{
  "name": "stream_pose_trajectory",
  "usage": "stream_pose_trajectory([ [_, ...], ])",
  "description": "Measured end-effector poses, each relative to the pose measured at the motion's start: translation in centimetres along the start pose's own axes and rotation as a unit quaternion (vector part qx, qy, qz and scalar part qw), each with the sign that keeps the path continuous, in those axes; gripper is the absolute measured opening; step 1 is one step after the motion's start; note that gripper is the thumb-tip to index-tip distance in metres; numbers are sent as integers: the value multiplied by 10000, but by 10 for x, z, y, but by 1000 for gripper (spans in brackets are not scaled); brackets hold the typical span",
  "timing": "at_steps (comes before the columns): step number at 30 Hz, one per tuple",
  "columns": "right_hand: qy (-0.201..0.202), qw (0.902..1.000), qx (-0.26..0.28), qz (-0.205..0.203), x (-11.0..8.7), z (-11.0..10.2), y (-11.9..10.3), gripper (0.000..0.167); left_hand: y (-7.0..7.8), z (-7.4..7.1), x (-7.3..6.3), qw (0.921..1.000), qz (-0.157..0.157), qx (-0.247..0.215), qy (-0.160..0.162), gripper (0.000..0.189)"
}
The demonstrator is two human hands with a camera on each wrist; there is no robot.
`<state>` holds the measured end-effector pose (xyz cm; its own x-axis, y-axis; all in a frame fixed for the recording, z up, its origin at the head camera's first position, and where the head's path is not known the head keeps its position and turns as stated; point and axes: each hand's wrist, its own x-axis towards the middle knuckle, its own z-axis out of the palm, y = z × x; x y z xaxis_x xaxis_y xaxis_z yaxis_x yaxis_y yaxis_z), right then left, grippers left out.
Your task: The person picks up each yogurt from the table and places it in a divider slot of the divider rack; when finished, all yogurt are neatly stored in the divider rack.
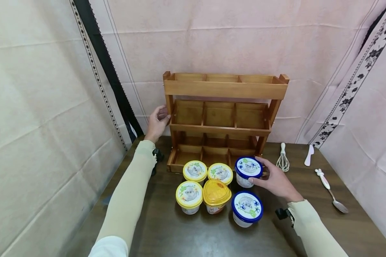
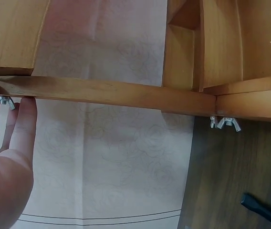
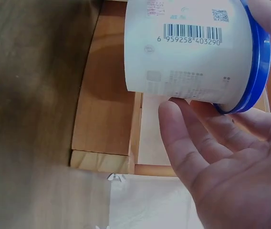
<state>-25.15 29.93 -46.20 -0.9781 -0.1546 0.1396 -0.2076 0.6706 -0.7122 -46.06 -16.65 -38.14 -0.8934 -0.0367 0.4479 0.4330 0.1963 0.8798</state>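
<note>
My left hand (image 1: 157,123) is at the left side of a three-tier wooden rack (image 1: 225,89). In the left wrist view, its fingertips touch the side post (image 2: 102,91) beside a wing nut (image 2: 3,101). My right hand (image 1: 278,180) grips a white tub with a blue lid (image 1: 249,166) in front of the rack's lowest tier. The right wrist view shows the tub's barcode (image 3: 192,33) and the fingers around its lid side. Another blue-lidded tub (image 1: 247,207) stands nearer on the table. Left of these are three yellow-rimmed tubs (image 1: 189,195) and one with a solid yellow lid (image 1: 217,192).
A small whisk (image 1: 282,160), a white-handled spreader (image 1: 309,155) and a spoon (image 1: 331,192) lie on the table (image 1: 212,239) at the right. Pale cloth (image 1: 231,43) hangs behind and on both sides. The rack's tiers are divided into compartments.
</note>
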Motion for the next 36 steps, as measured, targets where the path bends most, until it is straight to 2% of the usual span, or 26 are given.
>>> stream_pose_trajectory([
  [7,3,10000,58,-55,7,-5,-7,97,-2,1,5,10000,-53,29,-28,48],
  [13,102,9997,124,-189,19,-10,-10,96,1,2,9,9999,69,-21,93,47],
  [29,418,9989,-66,-181,40,-2,14,98,-10,4,5,9998,207,-74,-1,46],
  [36,400,9990,183,-56,49,-5,14,101,-8,4,5,9998,217,17,-5,46],
])
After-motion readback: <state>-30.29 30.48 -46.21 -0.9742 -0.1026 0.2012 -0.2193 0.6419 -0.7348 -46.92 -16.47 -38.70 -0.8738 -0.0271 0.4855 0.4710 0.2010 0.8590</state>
